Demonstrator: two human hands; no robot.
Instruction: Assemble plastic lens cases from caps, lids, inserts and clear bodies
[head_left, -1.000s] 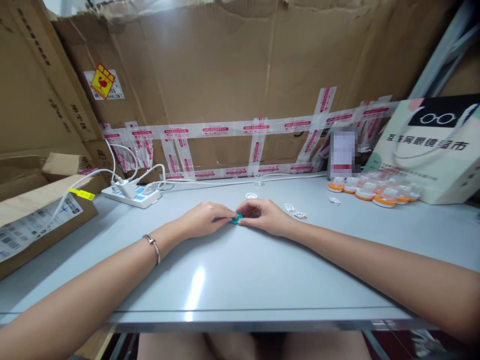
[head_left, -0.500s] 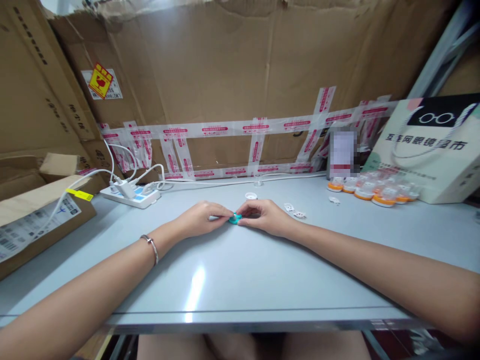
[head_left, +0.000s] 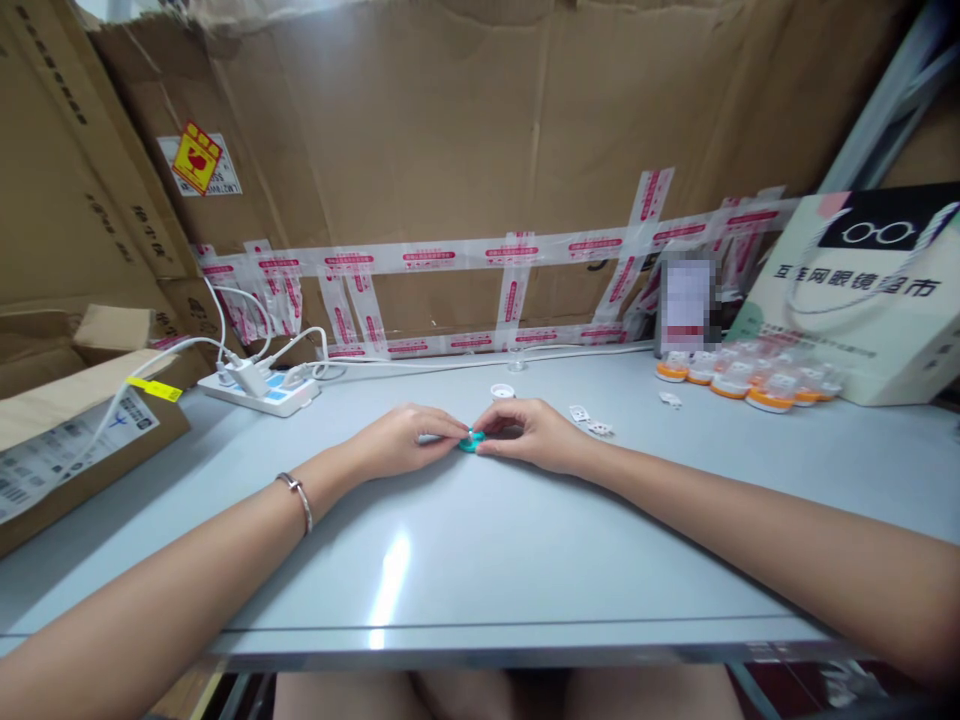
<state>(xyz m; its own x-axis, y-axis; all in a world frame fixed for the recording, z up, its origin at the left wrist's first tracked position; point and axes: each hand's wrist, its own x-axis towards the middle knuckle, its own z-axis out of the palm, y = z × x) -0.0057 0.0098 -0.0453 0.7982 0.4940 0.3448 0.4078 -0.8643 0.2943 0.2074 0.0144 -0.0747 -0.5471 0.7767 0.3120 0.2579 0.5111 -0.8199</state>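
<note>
Both hands meet at a small teal piece [head_left: 471, 441] in the middle of the table; its exact kind is too small to make out. My left hand [head_left: 409, 438] pinches it from the left with fingertips and thumb. From the other side, the fingers and thumb of my right hand [head_left: 531, 434] grip it too. A tiny whitish spot shows on top of the teal piece, partly covered by fingertips. Just behind the right hand lies a white round cap [head_left: 502, 391]. Small white printed pieces [head_left: 580, 414] are on the table to its right.
Behind the cap is a small clear container [head_left: 516, 361]. At right are several orange-and-clear round containers [head_left: 769, 397], a phone-like device [head_left: 686, 300] and a paper bag [head_left: 862, 330]. Left are a white power strip [head_left: 262, 390] with cables and a cardboard box [head_left: 90, 440].
The fingertips have shifted slightly around the teal piece, which stays between both hands. The whole view has moved a little; nothing else has visibly changed.
</note>
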